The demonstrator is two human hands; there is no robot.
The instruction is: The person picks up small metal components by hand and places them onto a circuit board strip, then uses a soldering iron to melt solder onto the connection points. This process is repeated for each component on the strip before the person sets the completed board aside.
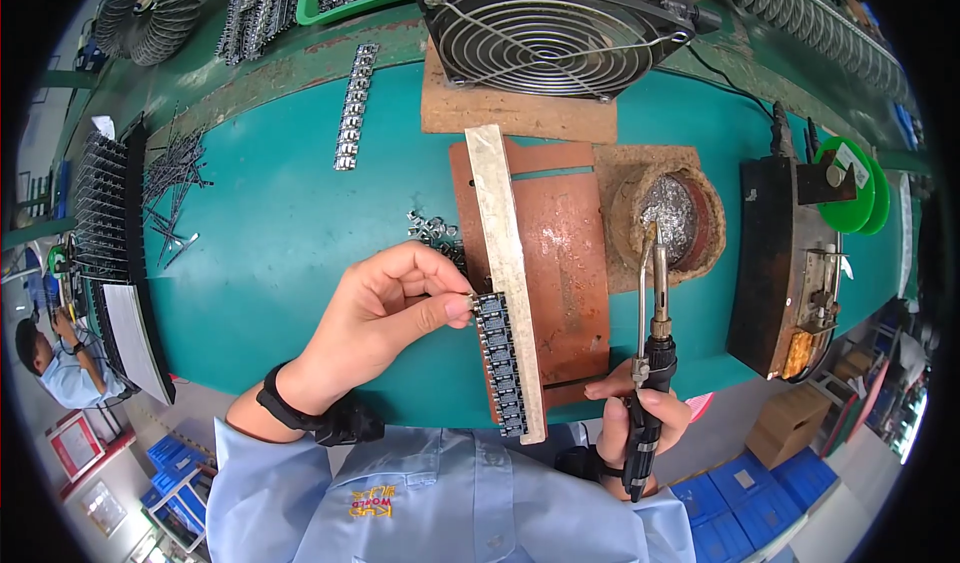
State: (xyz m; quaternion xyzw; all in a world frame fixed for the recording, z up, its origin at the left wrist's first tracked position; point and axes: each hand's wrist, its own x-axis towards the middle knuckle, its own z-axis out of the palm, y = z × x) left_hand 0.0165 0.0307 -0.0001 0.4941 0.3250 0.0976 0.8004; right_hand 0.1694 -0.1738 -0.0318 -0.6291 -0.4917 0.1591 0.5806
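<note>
My left hand [385, 308] pinches thumb and forefinger together at the far end of a row of small black components [500, 363]; what sits between the fingertips is too small to make out. The row lies along a pale straight bar [505, 253] on a reddish-brown board [560, 253]. In my right hand [648, 418] is a soldering iron [660, 353] with a thin metal tube alongside it. Its tip points into a round, crusted pot [715, 223] holding silvery material. Small shiny metal pieces [432, 229] lie loose just beyond my left hand.
A black fan [550, 43] stands on a wooden block at the back. A strip of components [355, 108] and thin-legged parts [180, 183] lie on the green mat. On the right are a dark box [770, 273] and a green spool [850, 188]. Another person [70, 363] sits far left.
</note>
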